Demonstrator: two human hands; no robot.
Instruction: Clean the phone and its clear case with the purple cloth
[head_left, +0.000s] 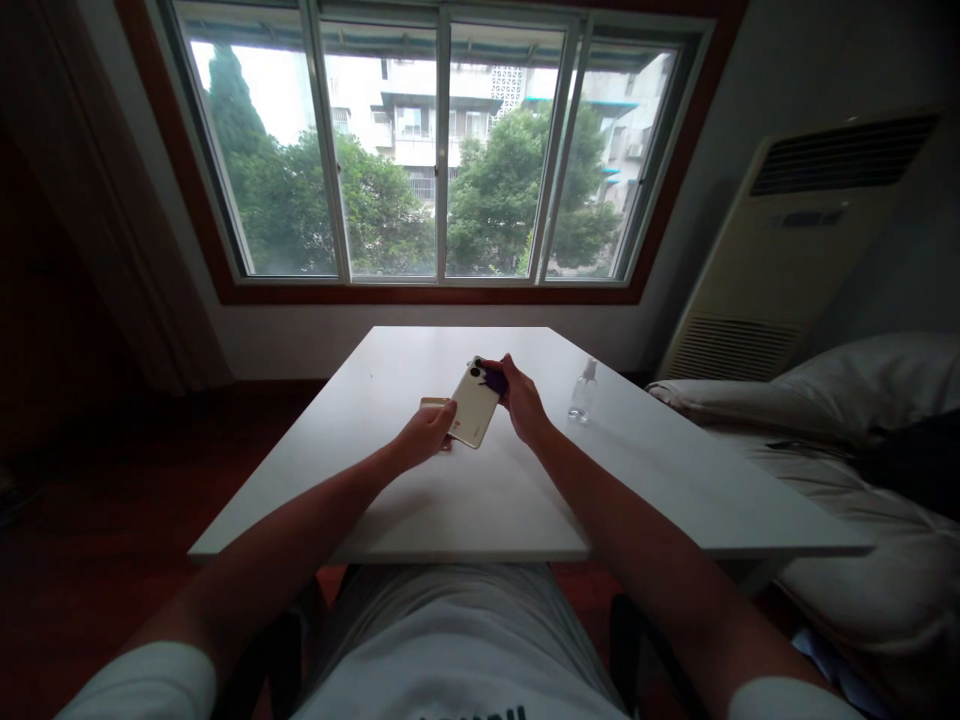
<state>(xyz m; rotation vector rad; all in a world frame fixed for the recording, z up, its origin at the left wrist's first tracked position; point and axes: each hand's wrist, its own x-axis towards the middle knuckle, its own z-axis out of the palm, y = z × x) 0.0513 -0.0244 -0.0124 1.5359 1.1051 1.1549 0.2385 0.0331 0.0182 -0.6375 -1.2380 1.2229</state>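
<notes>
A cream-coloured smartphone (475,408) is held tilted above the table, its back with the round camera lenses facing me. My left hand (429,432) grips its lower left edge, thumb on the back. In my right hand (519,398) is a dark purple cloth (496,382), pressed against the phone's upper right part by the lenses. Behind the phone and my left hand, a flat gold-edged object (435,402) shows in part; its kind is hidden. A clear spray bottle (582,396) stands upright to the right of my right hand.
The white table (465,520) reaches from my lap towards the window (442,150). On the right are a beige sofa (810,400) and a tall floor-standing air conditioner (795,230). A curtain (112,200) hangs on the left.
</notes>
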